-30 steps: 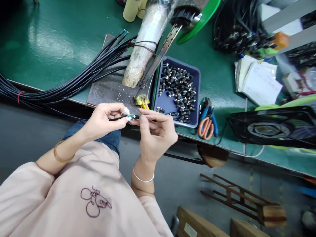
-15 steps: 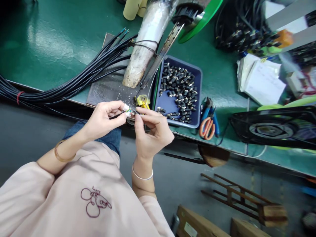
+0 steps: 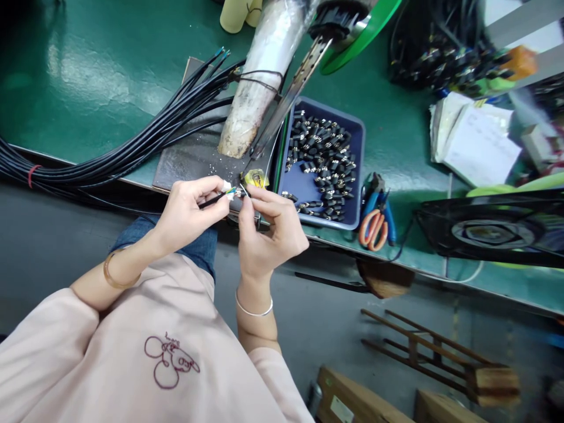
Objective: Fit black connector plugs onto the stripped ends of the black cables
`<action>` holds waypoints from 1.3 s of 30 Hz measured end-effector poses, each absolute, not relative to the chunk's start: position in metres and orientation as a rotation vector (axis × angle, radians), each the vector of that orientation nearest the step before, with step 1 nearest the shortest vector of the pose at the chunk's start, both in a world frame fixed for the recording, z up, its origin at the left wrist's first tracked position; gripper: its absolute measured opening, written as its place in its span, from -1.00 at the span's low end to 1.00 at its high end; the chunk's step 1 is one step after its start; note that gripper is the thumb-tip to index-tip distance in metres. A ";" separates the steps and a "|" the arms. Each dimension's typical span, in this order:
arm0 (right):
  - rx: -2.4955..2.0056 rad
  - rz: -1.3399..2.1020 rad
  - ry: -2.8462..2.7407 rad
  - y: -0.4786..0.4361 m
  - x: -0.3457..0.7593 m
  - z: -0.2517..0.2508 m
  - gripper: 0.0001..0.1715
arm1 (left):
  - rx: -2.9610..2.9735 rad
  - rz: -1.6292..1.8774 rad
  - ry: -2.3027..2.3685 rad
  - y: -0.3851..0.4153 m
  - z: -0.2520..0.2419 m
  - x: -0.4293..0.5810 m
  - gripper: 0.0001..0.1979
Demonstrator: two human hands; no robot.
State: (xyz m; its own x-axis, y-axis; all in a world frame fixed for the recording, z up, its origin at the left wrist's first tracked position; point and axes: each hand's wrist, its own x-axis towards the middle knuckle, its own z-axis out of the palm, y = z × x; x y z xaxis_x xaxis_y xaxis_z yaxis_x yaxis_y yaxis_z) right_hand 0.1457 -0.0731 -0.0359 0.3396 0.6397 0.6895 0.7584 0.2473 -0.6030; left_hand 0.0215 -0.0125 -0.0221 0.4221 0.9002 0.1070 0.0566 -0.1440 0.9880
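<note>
My left hand (image 3: 191,205) pinches a black cable (image 3: 211,201) near its stripped end, where thin coloured wires (image 3: 230,191) fan out. White coverings show on its fingertips. Close to those wires, the thumb and fingers of my right hand (image 3: 271,226) are closed on a small connector with metal pins (image 3: 239,191), partly hidden by the fingers. Just beyond the hands is a small yellow holder (image 3: 255,177). Above it slants a perforated metal soldering iron (image 3: 293,88), its tip pointing down toward the hands.
A blue tray (image 3: 361,170) of black connectors stands to the right, with pliers (image 3: 374,220) beside it. A bundle of black cables (image 3: 145,138) runs left over the bench edge. A wrapped post (image 3: 259,76) rises behind. Papers (image 3: 478,138) and a black fan-like box (image 3: 489,232) lie farther right.
Both hands keep nearly the same place at the wire ends. The right fingertips have shifted slightly, and a bright silvery sliver now shows between them.
</note>
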 end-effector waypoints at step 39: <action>-1.501 0.080 -1.399 -0.066 0.155 -0.020 -0.87 | 1.431 0.897 0.880 0.000 -0.020 0.027 -0.90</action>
